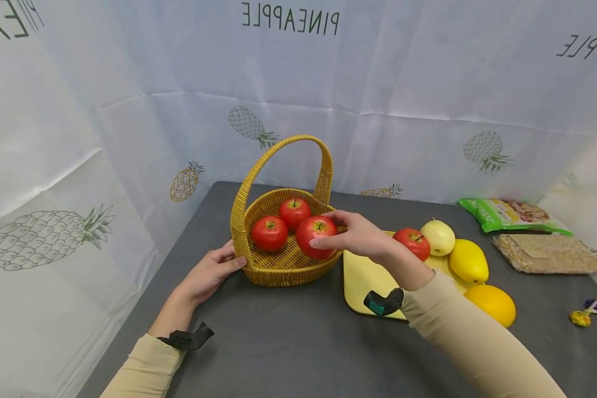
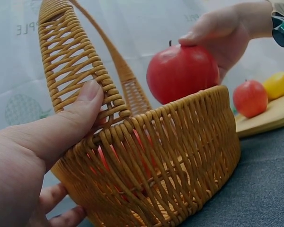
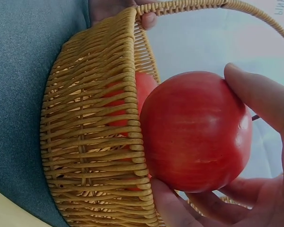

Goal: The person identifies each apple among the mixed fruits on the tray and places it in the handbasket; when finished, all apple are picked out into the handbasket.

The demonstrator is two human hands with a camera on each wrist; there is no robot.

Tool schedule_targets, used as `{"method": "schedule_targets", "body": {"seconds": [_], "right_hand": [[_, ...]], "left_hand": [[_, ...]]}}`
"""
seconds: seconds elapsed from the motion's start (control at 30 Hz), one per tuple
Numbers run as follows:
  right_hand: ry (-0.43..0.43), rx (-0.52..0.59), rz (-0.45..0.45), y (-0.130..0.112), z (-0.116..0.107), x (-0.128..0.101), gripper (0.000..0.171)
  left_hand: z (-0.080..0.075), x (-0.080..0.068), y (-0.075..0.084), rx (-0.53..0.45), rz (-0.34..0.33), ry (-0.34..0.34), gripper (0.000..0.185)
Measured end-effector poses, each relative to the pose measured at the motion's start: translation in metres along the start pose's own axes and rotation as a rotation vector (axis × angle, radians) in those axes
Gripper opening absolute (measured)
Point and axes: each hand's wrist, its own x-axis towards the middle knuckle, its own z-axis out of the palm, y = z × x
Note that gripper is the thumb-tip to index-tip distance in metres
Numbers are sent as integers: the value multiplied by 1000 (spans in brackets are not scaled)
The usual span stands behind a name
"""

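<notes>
Red apple (image 1: 317, 236): held in the right hand (image 1: 359, 236) over the near-right rim of the wicker basket (image 1: 278, 269), above the basket floor; not resting on the weave.
Handling judgement: glossy, smooth skin, likely slippery; rigid and round, of moderate weight by appearance. A wrap across the widest part looks the safest hold; the stem offers nothing.
Right-hand fingers: curled round the apple, thumb (image 3: 173, 205) low on one side, fingertips (image 3: 260, 97) over the opposite side, a firm span grip.
Right arm pose: reaches in from the right, wrist bent slightly, beige sleeve and a dark wrist strap showing.
Left hand (image 1: 210, 274): steadies the basket at its left wall, thumb (image 2: 73, 120) pressed on the woven base of the handle, fingers tucked against the outer wall lower down.
Basket contents: two more red apples (image 1: 270, 233) lying inside, beside each other.
Basket handling: stiff weave, probably light; could slide on the grey table (image 1: 288, 342) if unheld.
Surroundings: yellow tray (image 1: 363, 279) just right of the basket, carrying another apple, a pale pear, a lemon; an orange beside it.
</notes>
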Motion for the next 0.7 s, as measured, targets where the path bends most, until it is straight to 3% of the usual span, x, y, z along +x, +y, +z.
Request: {"method": "schedule_targets", "body": {"seconds": [0.27,0.7], "right_hand": [[-45,-56,3,-3,2,7,74],[-197,-44,-21,-7,1,20,65]], "left_hand": [[0,1,1,-3,-6,5,53],[1,-1,0,2,10,-5,47]]}}
